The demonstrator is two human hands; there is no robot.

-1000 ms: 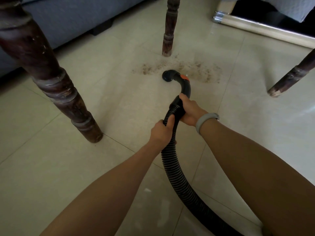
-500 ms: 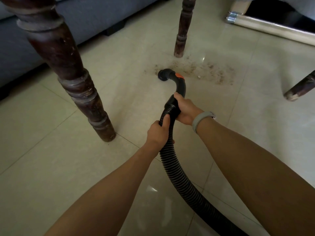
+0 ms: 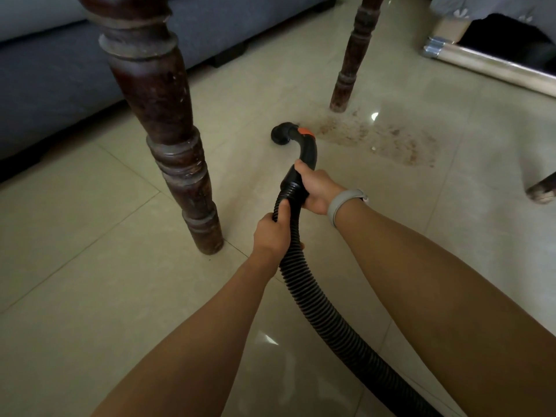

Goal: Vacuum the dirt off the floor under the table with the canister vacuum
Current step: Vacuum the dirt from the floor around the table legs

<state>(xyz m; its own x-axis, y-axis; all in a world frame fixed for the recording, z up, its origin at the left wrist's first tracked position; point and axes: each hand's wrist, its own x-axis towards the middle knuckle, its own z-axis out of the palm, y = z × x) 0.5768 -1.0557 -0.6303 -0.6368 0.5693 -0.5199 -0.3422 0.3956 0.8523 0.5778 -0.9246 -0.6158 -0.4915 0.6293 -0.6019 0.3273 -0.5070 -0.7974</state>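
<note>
The right hand (image 3: 316,188) is wrapped around the black cuff where the ribbed hose (image 3: 313,299) joins the curved handle (image 3: 307,147), fingers curled over the top and thumb underneath. A grey wristband (image 3: 346,203) sits on that wrist. The left hand (image 3: 272,233) grips the hose just behind the right, its fingers closed round the ribbing, thumb lying along the upper side. The two hands are close together but not touching.

The handle curves forward and down from the right hand and carries an orange patch on its upper bend. Its open end (image 3: 281,134) is at the tiled floor (image 3: 90,296); whether it touches the tile cannot be told. The hose runs back from the left hand between both forearms and leaves the view at the bottom right.

The dirt (image 3: 379,139) is a brownish scatter lying ahead of and to the right of the open end, beginning just beside the handle's bend. It spreads from the foot of the far table leg (image 3: 350,64). The near table leg (image 3: 168,139), dark turned wood, stands to the left of the hands. The foot of a third leg (image 3: 543,191) shows at the right edge. A grey sofa (image 3: 54,85) stands at the upper left.
</note>
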